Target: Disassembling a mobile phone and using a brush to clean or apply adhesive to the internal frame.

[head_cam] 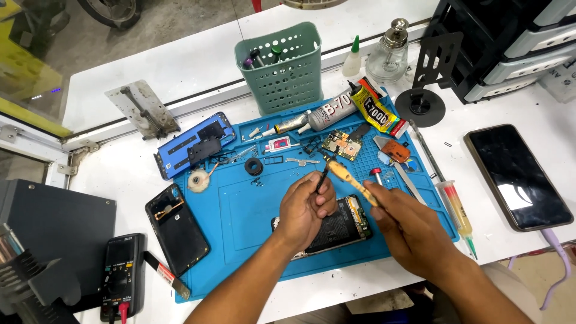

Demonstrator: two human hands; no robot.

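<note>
Nearest me, my right hand (408,225) has its grip clamped on the lower end of a yellowish wooden-handled tool (351,179), whose long axis runs up-left to its dark tip. My left hand (306,207), just left of it, has its grip pinched on a thin black stick (323,179). Under both hands, at frame centre, lies the opened black phone (345,225) on the blue silicone mat (240,210); beyond the tip sits 1 small circuit board (341,146).
</note>
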